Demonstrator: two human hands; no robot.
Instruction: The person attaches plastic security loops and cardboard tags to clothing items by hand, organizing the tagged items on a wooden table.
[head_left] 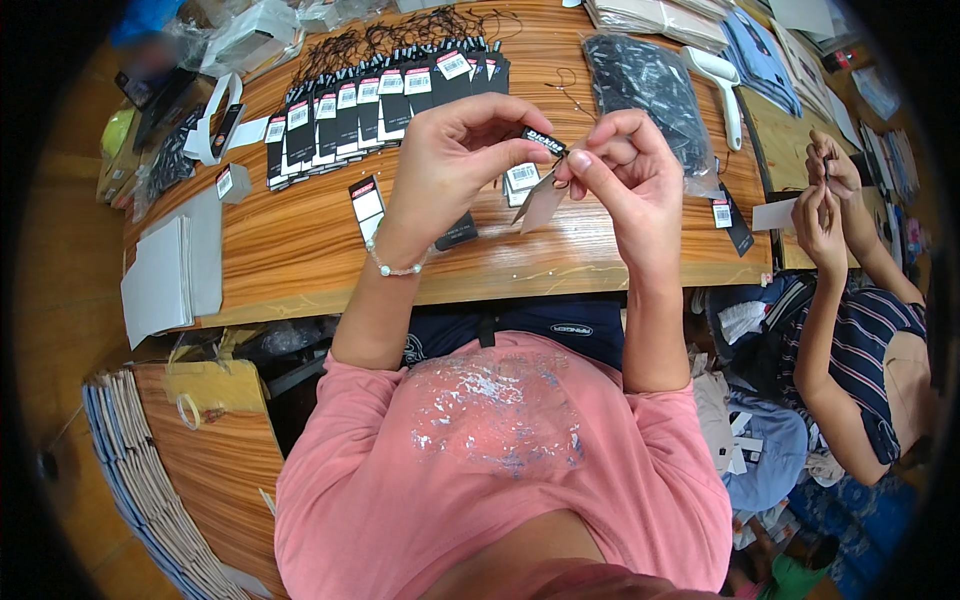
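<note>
My left hand (450, 160) pinches a small black hang tag (544, 143) by its upper end, above the wooden table (300, 240). My right hand (625, 165) meets it there, fingers closed on the same tag and on a pale card tag (542, 203) that hangs below. A thin black string (566, 86) lies on the table just behind my hands. A row of several finished black tags with white labels (380, 100) lies overlapped at the back left.
A clear bag of black strings (650, 85) lies at the back right beside a white tool (725, 90). Grey cards (175, 265) are stacked at the left edge. A person on the right (850, 330) handles another tag. Stacked paper bags (140, 480) stand lower left.
</note>
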